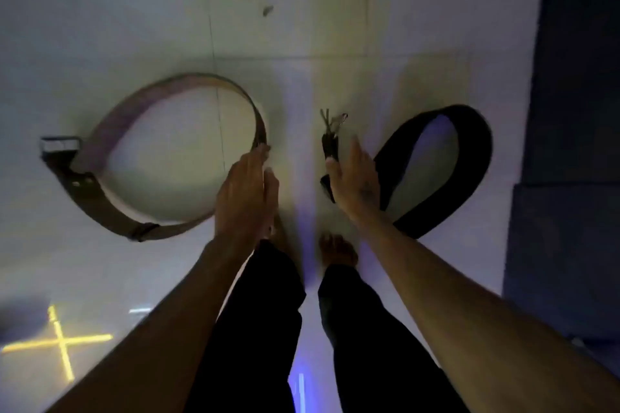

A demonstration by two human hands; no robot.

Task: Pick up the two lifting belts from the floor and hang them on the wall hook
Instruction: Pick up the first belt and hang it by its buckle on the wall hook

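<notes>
The brown belt (141, 157) lies looped on the floor (302, 84) at centre left, the black belt (446, 171) coiled at centre right. The left hand (246, 194), fingers together, touches the brown loop; the right hand (354, 178), fingers apart, reaches the black strap's buckle end (332, 131). Neither grips yet; a one-edge pinch could let a stiff loop swing or slip. No containers show.

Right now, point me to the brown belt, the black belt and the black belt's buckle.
brown belt (110, 211): head view, on its lower-left strap.
black belt (476, 157): head view, on the loop's wide right side.
buckle (332, 122): head view, on the metal clasp end.
</notes>
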